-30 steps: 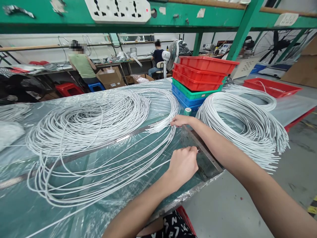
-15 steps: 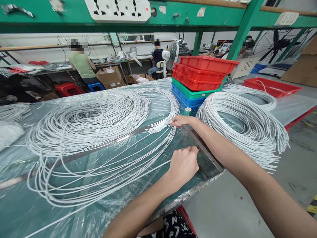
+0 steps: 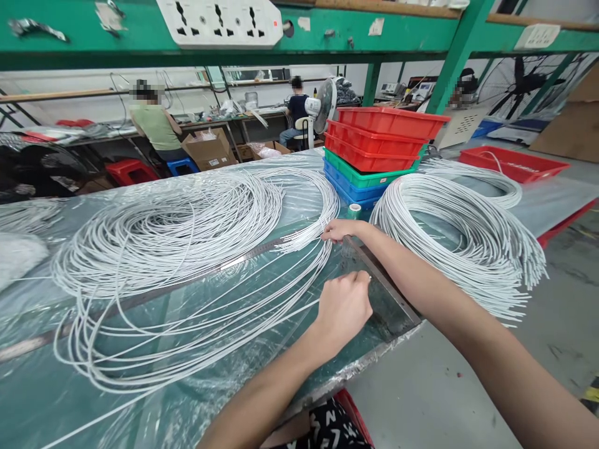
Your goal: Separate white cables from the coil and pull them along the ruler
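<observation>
While both hands work at the table's near corner, the notes run as follows.

Right hand: right hand (image 3: 337, 230) reaches across, fingers pinched on the cut ends of the loose wires (image 3: 299, 240) where they fan out over the steel ruler (image 3: 243, 257).

Left hand: left hand (image 3: 344, 308) curled into a loose fist at the near end of the strands, fingertips pressed together against the metal stop (image 3: 390, 305); what it pinches cannot be told, likely the wire tips.

Wires: big loose coil (image 3: 178, 231) spread over the plastic-covered table (image 3: 37, 399); a handful of strands pulled out of it and laid toward the corner.

Finished side: a tidy bundle (image 3: 458, 237) lies to the right, ends gathered and hanging off the edge.

Progress: judged from the piles, a good share is already sorted, but the larger coil is yet to be handled.

Nearby: stacked trays (image 3: 379, 149), a roll of tape (image 3: 354, 211) just beside them.

Background: other people seated at far benches.
</observation>
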Demonstrator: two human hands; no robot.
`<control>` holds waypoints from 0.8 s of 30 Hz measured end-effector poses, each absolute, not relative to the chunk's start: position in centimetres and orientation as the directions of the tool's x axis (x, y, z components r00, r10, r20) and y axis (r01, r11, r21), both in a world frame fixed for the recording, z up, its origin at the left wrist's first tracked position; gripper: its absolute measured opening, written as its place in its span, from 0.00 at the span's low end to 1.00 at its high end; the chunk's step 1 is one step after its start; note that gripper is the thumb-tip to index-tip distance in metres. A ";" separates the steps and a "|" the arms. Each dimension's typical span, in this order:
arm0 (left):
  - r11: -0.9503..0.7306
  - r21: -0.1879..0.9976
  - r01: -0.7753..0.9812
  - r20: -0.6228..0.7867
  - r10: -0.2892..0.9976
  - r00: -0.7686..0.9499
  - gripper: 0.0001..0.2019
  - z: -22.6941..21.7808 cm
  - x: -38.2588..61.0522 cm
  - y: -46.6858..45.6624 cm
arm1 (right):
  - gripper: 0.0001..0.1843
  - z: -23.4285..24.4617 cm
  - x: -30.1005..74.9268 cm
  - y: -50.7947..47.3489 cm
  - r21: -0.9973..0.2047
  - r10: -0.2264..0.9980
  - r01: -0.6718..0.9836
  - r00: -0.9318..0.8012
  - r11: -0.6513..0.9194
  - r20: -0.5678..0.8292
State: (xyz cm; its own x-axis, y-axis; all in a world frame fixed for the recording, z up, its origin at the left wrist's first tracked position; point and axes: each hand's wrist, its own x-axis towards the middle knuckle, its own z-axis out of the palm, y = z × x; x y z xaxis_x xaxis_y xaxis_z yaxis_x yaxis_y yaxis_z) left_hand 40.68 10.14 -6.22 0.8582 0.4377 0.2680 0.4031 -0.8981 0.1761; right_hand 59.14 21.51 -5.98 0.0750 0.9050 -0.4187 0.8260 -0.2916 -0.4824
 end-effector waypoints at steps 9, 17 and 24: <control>-0.899 0.165 0.405 0.248 0.435 0.866 0.09 -6.3 40.9 9.8 | 0.12 -5.8 59.0 21.5 -0.477 0.909 0.837 0.055 -0.268 -0.414; -0.899 0.163 0.406 0.255 0.436 0.863 0.08 -6.5 41.0 9.7 | 0.12 -5.8 59.0 21.6 -0.475 0.900 0.829 0.074 -0.295 -0.430; -0.901 0.169 0.398 0.241 0.430 0.870 0.08 -6.5 41.0 9.8 | 0.12 -6.0 59.2 21.7 -0.492 0.899 0.823 0.050 -0.284 -0.436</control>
State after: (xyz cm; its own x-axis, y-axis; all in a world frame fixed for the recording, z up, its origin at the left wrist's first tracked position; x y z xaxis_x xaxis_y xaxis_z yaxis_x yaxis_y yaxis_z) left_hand 40.95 9.77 -6.52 0.8702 0.4299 0.2409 0.3984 -0.9014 0.1694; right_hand 59.20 21.72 -5.96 0.0499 0.8987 -0.4358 0.8230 -0.2842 -0.4919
